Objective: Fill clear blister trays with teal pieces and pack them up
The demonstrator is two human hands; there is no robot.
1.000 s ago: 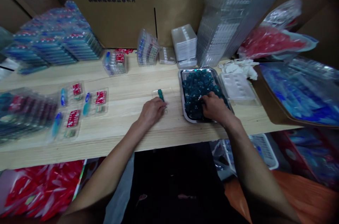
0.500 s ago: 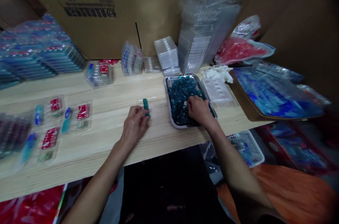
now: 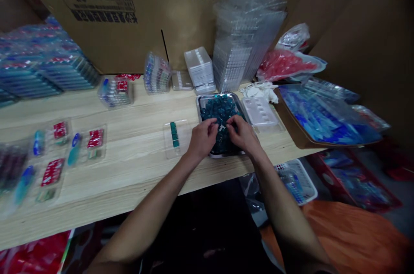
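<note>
Lying left of centre, our clear tray (image 3: 167,141) holds a row of green pieces (image 3: 174,136). Mid-frame, our left hand (image 3: 203,138) and then our right hand (image 3: 242,134) bend, fingertips nearly pinched, over teal pieces (image 3: 220,105) in the metal tray (image 3: 198,108); we cannot tell whether either grips one.

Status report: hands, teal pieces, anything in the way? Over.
Left hand, right hand at tray, grip unclear. Teal pieces heaped there; row in clear pack. Hands hide part of heap.
</note>
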